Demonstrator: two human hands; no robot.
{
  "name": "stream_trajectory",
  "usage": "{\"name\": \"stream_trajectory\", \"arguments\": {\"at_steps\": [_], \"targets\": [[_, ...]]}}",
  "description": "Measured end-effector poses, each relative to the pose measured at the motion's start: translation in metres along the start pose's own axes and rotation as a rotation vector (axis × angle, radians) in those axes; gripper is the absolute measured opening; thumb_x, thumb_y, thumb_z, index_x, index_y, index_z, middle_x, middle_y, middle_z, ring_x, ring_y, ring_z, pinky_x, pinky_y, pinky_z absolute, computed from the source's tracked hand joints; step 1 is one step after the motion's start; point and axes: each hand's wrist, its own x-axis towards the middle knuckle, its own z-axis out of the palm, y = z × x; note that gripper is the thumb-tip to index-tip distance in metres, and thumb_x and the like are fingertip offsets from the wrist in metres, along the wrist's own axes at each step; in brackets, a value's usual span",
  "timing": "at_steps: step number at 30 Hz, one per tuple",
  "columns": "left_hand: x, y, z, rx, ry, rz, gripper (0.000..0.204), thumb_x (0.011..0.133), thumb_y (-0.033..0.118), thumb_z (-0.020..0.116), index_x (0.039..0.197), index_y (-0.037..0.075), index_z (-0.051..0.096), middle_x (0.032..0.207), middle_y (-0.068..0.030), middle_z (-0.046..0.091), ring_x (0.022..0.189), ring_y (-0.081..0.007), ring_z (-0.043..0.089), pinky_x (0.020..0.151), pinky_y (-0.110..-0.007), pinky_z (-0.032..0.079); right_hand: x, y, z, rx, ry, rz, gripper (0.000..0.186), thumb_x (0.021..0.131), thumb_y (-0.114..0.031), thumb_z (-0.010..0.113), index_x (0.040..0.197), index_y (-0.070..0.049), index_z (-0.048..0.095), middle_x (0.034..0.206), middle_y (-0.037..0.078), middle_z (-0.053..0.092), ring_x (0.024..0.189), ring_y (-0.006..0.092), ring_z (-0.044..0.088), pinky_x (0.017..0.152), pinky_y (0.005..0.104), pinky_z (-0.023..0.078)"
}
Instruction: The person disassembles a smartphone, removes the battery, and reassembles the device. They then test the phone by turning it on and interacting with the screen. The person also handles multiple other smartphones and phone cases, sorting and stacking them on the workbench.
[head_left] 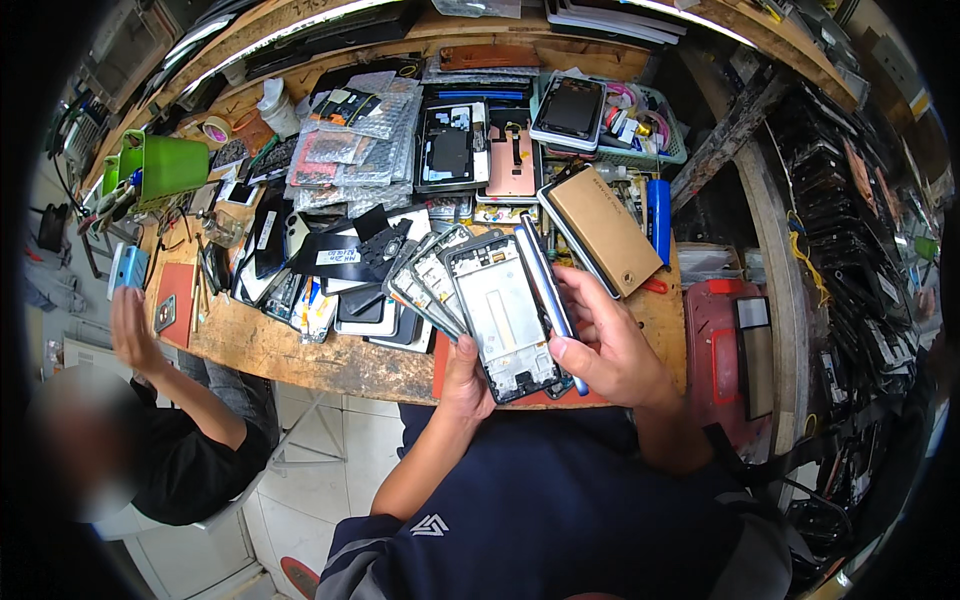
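Note:
My left hand (466,385) grips the lower left of several fanned-out phone frames, its thumb on their edge. The front phone frame (500,315) shows a silvery inner plate with a dark rim; others spread out behind it to the left. My right hand (615,350) is closed around a slim phone with a blue-silver edge (545,290), tilted upright against the right side of the fan. Its broad faces are mostly turned away from view. Both hands are above the near edge of the wooden bench (330,357).
Bubble-wrapped packs (350,140), a brown cardboard box (605,230) and a green basket (660,150) crowd the bench. A green bin (170,168) stands far left. Another person's hand (135,330) holds a light-blue phone at the left. A rack of dark parts (850,230) lines the right.

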Motion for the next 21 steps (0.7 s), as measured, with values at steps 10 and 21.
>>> {"name": "stream_trajectory", "arguments": {"at_steps": [10, 21], "targets": [[-0.001, -0.007, 0.011, 0.066, 0.098, 0.091, 0.091, 0.09, 0.044, 0.089, 0.155, 0.002, 0.042, 0.147, -0.0149, 0.062, 0.133, -0.0296, 0.066, 0.111, -0.048, 0.059, -0.002, -0.009, 0.021, -0.682, 0.156, -0.187, 0.093, 0.078, -0.03, 0.092, 0.154, 0.0, 0.048, 0.132, 0.023, 0.06, 0.119, 0.0427, 0.065, 0.101, 0.0489, 0.054], [-0.003, -0.001, 0.009, 0.074, -0.023, 0.005, 0.093, 0.089, 0.045, 0.09, 0.157, 0.002, 0.043, 0.147, -0.0144, 0.062, 0.134, -0.0297, 0.065, 0.112, -0.048, 0.059, -0.006, -0.004, 0.019, -0.655, 0.076, -0.212, 0.105, 0.076, -0.036, 0.095, 0.158, 0.001, 0.041, 0.131, 0.023, 0.056, 0.119, 0.0433, 0.063, 0.1, 0.0497, 0.053]]}}
